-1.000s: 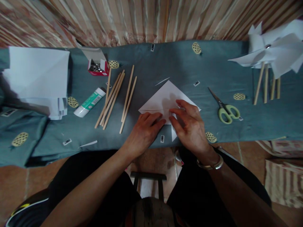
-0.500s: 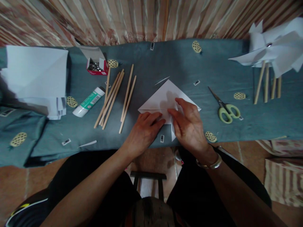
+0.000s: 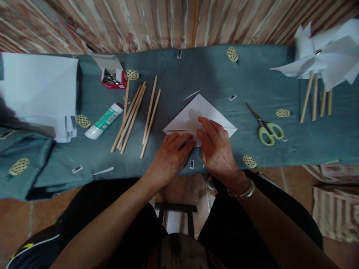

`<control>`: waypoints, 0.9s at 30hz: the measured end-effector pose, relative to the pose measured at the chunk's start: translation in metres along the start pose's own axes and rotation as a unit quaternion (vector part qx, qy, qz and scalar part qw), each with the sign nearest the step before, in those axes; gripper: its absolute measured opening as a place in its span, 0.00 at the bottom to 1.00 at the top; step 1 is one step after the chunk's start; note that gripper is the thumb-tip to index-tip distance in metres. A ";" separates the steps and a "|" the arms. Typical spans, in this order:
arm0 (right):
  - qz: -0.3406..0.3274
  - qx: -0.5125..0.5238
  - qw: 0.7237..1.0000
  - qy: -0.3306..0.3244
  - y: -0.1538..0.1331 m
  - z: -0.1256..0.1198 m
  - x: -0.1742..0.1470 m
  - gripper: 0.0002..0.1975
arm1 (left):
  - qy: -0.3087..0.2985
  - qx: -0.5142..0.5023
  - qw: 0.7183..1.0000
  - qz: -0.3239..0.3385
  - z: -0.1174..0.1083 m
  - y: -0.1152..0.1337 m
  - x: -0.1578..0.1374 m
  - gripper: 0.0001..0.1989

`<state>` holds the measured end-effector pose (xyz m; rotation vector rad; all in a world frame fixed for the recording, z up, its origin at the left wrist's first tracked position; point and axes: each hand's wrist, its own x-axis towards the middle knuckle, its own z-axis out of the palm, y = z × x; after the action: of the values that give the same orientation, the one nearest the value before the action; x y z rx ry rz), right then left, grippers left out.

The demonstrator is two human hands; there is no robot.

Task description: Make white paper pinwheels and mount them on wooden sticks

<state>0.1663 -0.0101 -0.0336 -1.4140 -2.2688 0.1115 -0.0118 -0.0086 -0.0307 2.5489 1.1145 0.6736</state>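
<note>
Table: long, under a teal cloth (image 3: pixel 213 78) printed with yellow pineapples and small black-and-white labels. Light wrinkles, heavier bunching at the near left corner. Behind it, full-width striped curtain (image 3: pixel 168 22), brown/cream, hanging in vertical pleats. Floor (image 3: pixel 17 218): reddish-brown tile, pale joints. Striped fabric (image 3: pixel 332 213) low at the right. Dark frame (image 3: pixel 176 208) on the floor between the person's knees; can't tell what it belongs to.

On the cloth: white paper stack (image 3: pixel 42 86) far left, edges uneven. White paper pinwheels (image 3: pixel 333 56) far right, overlapping, wooden sticks toward the near edge.

Folded paper (image 3: pixel 182 121) flat on the cloth, mid-table toward the near edge, one corner pointing at the curtain, creases visible. Both hands on its near half. Left hand (image 3: pixel 174 154): fingers bent and close together, thumb slightly apart, tips on paper. Right hand (image 3: pixel 218 151): fingers loosely curled, tips at the middle crease. Can't tell if either pinches the sheet.

Loose sticks (image 3: pixel 133 119) left of the paper. Green-handled scissors (image 3: pixel 263 125) to the right, blades toward the curtain. Glue stick (image 3: pixel 104 121) lying left of the sticks. Red box (image 3: pixel 112 86) behind it, lid up, shiny metal pieces inside. Paper sliver (image 3: pixel 191 95) just beyond the folded sheet.
</note>
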 end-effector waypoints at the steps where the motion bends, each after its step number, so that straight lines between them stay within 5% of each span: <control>1: 0.000 0.006 1.000 -0.004 0.000 -0.001 0.001 0.15 | -0.002 0.001 1.000 -0.002 0.000 0.000 0.000 0.12; 9: 0.072 0.082 0.994 0.026 0.022 -0.023 0.014 0.19 | 0.002 0.011 1.000 -0.002 -0.001 0.000 0.005 0.11; 16: 0.112 0.028 0.993 0.031 0.050 -0.029 0.013 0.23 | -0.003 0.034 0.999 0.015 -0.005 -0.003 0.006 0.12; 27: 0.152 0.059 0.986 -0.010 0.026 -0.052 -0.010 0.15 | 0.066 0.057 0.995 -0.040 -0.026 -0.040 0.007 0.19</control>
<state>0.2134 -0.0159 0.0009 -1.6902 -2.0079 0.3523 -0.0459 0.0246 -0.0241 2.5687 1.3274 0.7899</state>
